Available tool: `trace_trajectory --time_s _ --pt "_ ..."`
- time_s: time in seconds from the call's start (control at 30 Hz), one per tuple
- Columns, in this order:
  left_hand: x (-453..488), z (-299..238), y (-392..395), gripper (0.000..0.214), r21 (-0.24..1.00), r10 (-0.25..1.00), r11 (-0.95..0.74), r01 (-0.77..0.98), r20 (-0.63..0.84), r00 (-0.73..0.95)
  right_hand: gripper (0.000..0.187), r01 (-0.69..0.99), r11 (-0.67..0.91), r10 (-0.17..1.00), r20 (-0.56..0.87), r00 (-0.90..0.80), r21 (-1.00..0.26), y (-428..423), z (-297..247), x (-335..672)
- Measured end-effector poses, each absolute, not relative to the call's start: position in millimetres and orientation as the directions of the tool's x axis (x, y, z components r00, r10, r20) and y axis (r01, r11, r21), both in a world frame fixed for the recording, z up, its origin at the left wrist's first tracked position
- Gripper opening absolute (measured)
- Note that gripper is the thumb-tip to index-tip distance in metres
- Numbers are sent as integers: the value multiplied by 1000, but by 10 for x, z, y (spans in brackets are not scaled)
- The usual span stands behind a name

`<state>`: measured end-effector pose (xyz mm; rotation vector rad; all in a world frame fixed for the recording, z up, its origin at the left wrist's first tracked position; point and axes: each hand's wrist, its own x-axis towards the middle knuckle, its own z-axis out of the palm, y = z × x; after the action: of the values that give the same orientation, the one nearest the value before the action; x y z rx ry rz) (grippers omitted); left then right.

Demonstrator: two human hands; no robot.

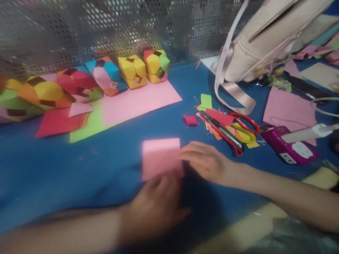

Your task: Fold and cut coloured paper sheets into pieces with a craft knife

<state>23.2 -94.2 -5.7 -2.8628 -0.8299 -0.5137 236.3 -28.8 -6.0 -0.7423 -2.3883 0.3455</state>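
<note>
A pink sheet of paper [160, 158], looking folded over along its far edge, lies on the blue tabletop between my hands. My right hand [205, 160] has its fingertips closed on the sheet's right edge. At the near edge, my left hand [159, 204] rests against the paper, blurred by motion. Its thumb points off to the right, and its fingertips cannot be made out clearly.
Folded paper balls [132, 72] in several colours line the back left, beside a long pink strip [140, 102]. To the right are red-handled scissors [245, 121], a box cutter [222, 128], paper scraps [206, 101], a purple gadget [288, 145] and a pale bag [254, 42].
</note>
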Motion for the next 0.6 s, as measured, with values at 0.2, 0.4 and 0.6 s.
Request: trace_trajectory --time_s 0.2,0.4,0.6 --pt "195 -10 -837 18 -9 455 -873 488 347 820 33 373 734 645 408 -646 -568 -174 -73 2468" --pt "210 -10 -821 14 -32 426 -885 465 350 835 31 399 751 643 442 -626 -526 -224 -59 2423" --pt "244 25 -834 11 -53 430 -874 483 379 820 34 318 894 443 516 -734 -315 -367 -70 2234"
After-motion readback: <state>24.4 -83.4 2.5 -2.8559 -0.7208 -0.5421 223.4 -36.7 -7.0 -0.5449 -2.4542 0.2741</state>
